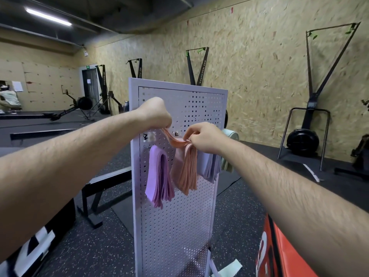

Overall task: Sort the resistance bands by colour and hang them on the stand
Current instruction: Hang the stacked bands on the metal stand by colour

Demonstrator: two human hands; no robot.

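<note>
While left hand (157, 114) pinches one end of an orange band (173, 139), fingers curled, right hand (205, 136) pinches the other end right above the orange bundle (187, 168). Step looks like hanging it with its colour. Keep it taut, open the loop, slide it fully onto the peg, which is hidden under the hand. Avoid purple bundle (159, 176) left and lilac bundle (211, 166) right. All hang on the pegboard stand (179, 226).

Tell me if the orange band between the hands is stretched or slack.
Slack: the orange band sags in a curve between left hand and right hand.
</note>
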